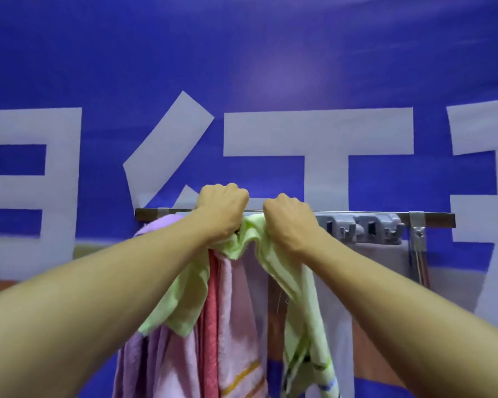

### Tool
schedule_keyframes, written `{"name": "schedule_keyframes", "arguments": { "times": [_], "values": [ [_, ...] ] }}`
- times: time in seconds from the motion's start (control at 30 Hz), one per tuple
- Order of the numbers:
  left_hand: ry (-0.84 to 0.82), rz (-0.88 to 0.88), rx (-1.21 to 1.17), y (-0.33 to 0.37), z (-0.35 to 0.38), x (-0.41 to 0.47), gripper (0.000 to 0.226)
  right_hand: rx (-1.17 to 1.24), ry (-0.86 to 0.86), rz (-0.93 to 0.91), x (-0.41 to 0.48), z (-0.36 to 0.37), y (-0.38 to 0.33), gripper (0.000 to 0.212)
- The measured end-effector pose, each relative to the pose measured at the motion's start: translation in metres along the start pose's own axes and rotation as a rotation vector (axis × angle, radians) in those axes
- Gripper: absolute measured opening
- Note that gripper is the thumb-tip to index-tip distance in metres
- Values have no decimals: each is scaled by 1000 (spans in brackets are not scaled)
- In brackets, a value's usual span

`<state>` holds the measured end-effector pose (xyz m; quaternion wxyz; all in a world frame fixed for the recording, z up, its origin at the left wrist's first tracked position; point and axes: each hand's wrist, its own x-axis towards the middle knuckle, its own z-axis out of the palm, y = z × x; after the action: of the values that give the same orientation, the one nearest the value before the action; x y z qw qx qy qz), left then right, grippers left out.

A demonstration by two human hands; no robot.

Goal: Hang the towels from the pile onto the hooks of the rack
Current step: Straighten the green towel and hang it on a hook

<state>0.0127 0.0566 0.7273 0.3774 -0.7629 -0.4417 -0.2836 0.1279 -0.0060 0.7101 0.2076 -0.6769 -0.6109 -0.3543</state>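
Grip of left hand and right hand on green towel at rack

Bright, soft, even light falls from the front, leaving a pale hazy patch of glare on the blue banner and only faint shading under the left forearm and right forearm. The wide lens stretches the edges, so both forearms swell toward the lower corners and the banner's white letters lean at the sides. Detail is smeared throughout, most of all at the lower end of the green towel.
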Motion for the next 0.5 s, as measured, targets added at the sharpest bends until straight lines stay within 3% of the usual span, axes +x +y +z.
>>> {"name": "schedule_keyframes", "arguments": {
  "times": [0.07,0.13,0.23,0.3,0.43,0.5],
  "values": [
    [33,118,68,2,6,-6,33,19,20,4,-7,10,-4,14],
    [45,229,135,5,12,-15,28,90,22,84,-13,23,-1,27],
    [36,312,154,12,19,-32,17,403,-54,217,-20,46,9,16],
    [16,300,64,18,19,-39,11,567,-97,238,-24,57,13,24],
    [-260,189,-282,38,25,-54,26,728,-116,310,-35,62,14,40],
    [-304,148,-389,42,35,-61,31,733,-128,346,-38,66,14,45]
  ]
}}
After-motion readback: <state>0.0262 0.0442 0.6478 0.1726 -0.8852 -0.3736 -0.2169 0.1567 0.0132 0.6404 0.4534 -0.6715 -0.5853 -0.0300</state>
